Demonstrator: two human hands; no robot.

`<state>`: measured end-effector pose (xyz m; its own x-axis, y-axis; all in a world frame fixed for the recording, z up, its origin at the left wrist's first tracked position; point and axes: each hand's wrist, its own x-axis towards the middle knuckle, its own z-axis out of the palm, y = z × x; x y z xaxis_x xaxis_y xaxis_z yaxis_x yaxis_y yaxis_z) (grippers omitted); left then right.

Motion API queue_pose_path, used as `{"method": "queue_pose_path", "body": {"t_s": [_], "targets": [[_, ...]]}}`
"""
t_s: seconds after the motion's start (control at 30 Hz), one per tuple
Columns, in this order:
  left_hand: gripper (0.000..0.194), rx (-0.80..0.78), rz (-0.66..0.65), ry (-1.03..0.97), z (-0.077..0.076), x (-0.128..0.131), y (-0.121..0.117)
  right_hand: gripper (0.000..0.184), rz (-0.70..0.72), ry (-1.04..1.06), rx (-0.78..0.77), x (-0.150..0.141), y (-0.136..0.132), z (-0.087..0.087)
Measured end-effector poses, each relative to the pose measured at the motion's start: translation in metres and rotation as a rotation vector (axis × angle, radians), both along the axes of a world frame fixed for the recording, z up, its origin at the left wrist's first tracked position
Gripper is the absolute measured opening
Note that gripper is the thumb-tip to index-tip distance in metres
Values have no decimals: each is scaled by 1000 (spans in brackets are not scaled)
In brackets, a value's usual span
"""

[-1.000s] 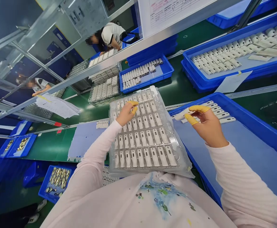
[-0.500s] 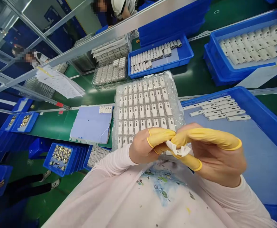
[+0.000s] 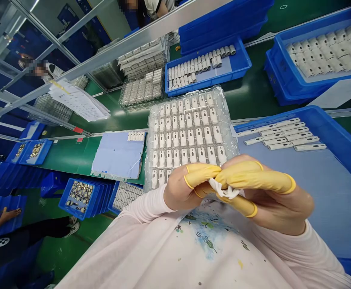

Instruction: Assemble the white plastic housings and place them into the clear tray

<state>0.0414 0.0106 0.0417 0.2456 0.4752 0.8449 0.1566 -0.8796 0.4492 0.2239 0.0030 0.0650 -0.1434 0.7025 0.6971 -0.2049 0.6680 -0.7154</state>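
Both hands meet in front of my chest, with yellow finger cots on the fingers. My right hand (image 3: 268, 192) is closed on a crumpled white cloth (image 3: 228, 192), its fingers bent over it and the thumb below. From the other side, my left hand (image 3: 183, 186) pinches at the cloth's left end; what lies between its fingers is hidden. Just beyond the hands is a clear plastic tray (image 3: 234, 150) holding rows of white moulded parts (image 3: 191, 136), each with a dark oval hole.
At right a blue tray (image 3: 341, 188) holds long white parts (image 3: 284, 135). Blue bins (image 3: 208, 80) with short white parts stand behind. A blue-grey board (image 3: 117, 154) lies left. Lower left are stacked bins with shiny metal parts (image 3: 80, 194) and another person's hand (image 3: 10, 214).
The right fingers have shifted slightly over the cloth, while both hands stay together. My view has moved a little. The person at lower left has moved further into view.
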Motion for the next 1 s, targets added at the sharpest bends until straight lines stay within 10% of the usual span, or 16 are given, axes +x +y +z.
{"method": "queue_pose_path", "body": {"t_s": [0.2,0.3,0.5,1.0], "targets": [[48,-1243,-466,-231,12,-1,-20,32,-106,64,-167,0,12,0],[54,-1578,-713,-374,19,-1,-18,9,-36,100,-381,2,20,1],[52,-1684,-829,-507,20,0,-10,31,-47,143,-526,1,24,0],[57,-1614,-575,-423,25,1,-7,32,58,293,-542,-23,22,-26]]}}
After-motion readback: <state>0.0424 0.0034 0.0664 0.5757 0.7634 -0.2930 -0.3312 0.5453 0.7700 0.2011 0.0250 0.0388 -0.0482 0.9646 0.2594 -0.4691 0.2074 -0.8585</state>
